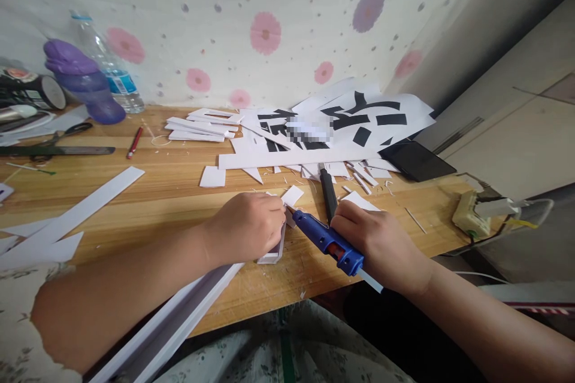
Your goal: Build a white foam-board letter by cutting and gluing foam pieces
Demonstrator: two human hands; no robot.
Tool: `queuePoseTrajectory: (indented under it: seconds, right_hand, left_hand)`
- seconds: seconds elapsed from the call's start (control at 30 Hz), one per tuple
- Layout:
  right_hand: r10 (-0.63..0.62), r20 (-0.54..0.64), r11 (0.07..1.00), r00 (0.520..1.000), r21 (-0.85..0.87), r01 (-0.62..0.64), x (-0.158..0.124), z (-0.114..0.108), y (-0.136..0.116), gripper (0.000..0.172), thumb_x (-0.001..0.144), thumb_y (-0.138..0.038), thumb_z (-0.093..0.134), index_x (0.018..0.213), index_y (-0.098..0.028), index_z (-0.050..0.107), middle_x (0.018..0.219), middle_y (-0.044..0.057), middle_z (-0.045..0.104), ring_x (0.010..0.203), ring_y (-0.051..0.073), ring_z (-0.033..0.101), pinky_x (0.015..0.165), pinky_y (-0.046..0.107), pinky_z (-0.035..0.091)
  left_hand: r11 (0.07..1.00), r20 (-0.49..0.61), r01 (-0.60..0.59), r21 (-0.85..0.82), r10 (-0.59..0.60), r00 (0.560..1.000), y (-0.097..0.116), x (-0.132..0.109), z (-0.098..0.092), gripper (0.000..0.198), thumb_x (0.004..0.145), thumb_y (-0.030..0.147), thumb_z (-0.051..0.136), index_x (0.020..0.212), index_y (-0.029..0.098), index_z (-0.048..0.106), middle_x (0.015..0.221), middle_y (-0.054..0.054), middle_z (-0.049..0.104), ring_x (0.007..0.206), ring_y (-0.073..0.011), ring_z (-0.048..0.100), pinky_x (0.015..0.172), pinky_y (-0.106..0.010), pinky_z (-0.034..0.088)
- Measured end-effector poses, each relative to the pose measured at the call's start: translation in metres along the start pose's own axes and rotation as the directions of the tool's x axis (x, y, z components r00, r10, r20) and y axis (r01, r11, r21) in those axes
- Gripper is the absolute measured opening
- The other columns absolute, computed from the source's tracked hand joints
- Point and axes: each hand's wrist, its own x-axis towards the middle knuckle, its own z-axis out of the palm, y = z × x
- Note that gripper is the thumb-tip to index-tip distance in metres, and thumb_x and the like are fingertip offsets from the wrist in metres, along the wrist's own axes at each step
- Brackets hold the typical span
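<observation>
My right hand (375, 239) is wrapped round a blue hot glue gun (314, 233), with a clear glue stick (371, 281) poking out of its rear. The gun's nozzle points left, close to the fingertips of my left hand (249, 224). Those fingers are closed on a small white foam board piece (271, 257) with raised edges; part of it lies hidden under the hand. Below my left forearm runs a long white channel-shaped strip (197, 305), slanting off the table's front edge. A black-handled knife (328, 191) lies just beyond the gun.
White scraps (213, 176) and paper sheets with black shapes (381, 119) spread along the back. A black tablet-like slab (417, 160) and a power strip (471, 213) are at right. Bottles (85, 81), scissors (67, 131) and a red pen (135, 142) are at left.
</observation>
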Motion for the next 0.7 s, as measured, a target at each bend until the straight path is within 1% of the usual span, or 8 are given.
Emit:
queuePoseTrajectory:
  seconds: [0.13,0.23,0.33,0.43,0.57,0.63,0.7]
  right_hand:
    - [0.027,0.005,1.0,1.0,0.012,-0.027,-0.004,0.004,0.0,0.029,0.093,-0.028,0.038,0.072,-0.017,0.056,0.074,0.003,0.052,0.052,0.01,0.045,0.051,0.026,0.029]
    - [0.061,0.01,0.997,0.998,0.053,-0.062,-0.007,0.009,-0.001,0.029,0.093,-0.027,0.038,0.072,-0.017,0.055,0.075,0.003,0.051,0.054,0.011,0.045,0.052,0.025,0.032]
    - [0.103,0.002,0.988,0.995,0.113,-0.102,-0.011,0.015,-0.002,0.027,0.093,-0.025,0.036,0.074,-0.018,0.054,0.078,0.003,0.051,0.055,0.011,0.046,0.054,0.026,0.035]
    - [0.126,-0.025,0.971,0.992,0.209,-0.118,-0.015,0.016,-0.002,0.025,0.092,-0.029,0.039,0.075,-0.018,0.054,0.079,0.004,0.05,0.056,0.012,0.046,0.054,0.026,0.036]
    - [0.157,-0.091,0.898,0.983,0.427,-0.104,-0.021,0.008,0.003,0.011,0.085,-0.029,0.051,0.08,-0.02,0.055,0.082,0.005,0.054,0.065,0.015,0.052,0.059,0.028,0.043]
    - [0.206,-0.116,0.848,0.972,0.517,-0.118,-0.027,0.002,0.009,0.006,0.083,-0.026,0.055,0.085,-0.021,0.057,0.088,0.007,0.058,0.074,0.017,0.057,0.065,0.03,0.047]
    - [0.271,-0.113,0.81,0.956,0.563,-0.163,-0.032,-0.002,0.014,0.005,0.084,-0.025,0.057,0.088,-0.022,0.057,0.091,0.006,0.06,0.077,0.017,0.059,0.068,0.03,0.048]
  left_hand:
    - [1.0,-0.004,0.006,-0.005,-0.006,1.0,-0.001,-0.001,0.001,0.03,0.086,0.012,0.043,0.067,0.015,0.065,0.071,-0.004,0.065,0.064,-0.0157,0.059,0.059,-0.029,0.047]
    - [1.0,-0.009,0.003,-0.011,-0.003,1.0,-0.001,-0.002,0.002,0.029,0.087,0.013,0.043,0.07,0.014,0.067,0.073,-0.005,0.067,0.065,-0.0163,0.06,0.059,-0.029,0.048]
    - [1.0,-0.005,0.005,-0.015,-0.005,1.0,-0.001,-0.003,0.002,0.029,0.087,0.013,0.043,0.07,0.014,0.067,0.072,-0.004,0.066,0.064,-0.016,0.06,0.058,-0.029,0.047]
    - [1.0,-0.001,0.005,-0.007,-0.005,1.0,-0.001,-0.002,0.0,0.029,0.086,0.012,0.043,0.066,0.014,0.064,0.068,-0.003,0.063,0.061,-0.0148,0.057,0.057,-0.028,0.045]
    - [1.0,0.005,0.002,0.006,-0.002,1.0,0.0,0.0,-0.001,0.031,0.085,0.01,0.042,0.059,0.015,0.059,0.062,-0.002,0.058,0.056,-0.0131,0.052,0.053,-0.027,0.042]
    - [1.0,0.005,0.007,-0.002,-0.007,1.0,0.0,0.0,0.0,0.03,0.085,0.01,0.043,0.06,0.015,0.059,0.063,-0.003,0.059,0.057,-0.0132,0.053,0.054,-0.026,0.043]
    - [1.0,0.002,0.007,-0.015,-0.007,1.0,-0.001,-0.001,0.001,0.029,0.085,0.011,0.044,0.063,0.015,0.062,0.065,-0.003,0.061,0.06,-0.0139,0.056,0.057,-0.027,0.046]
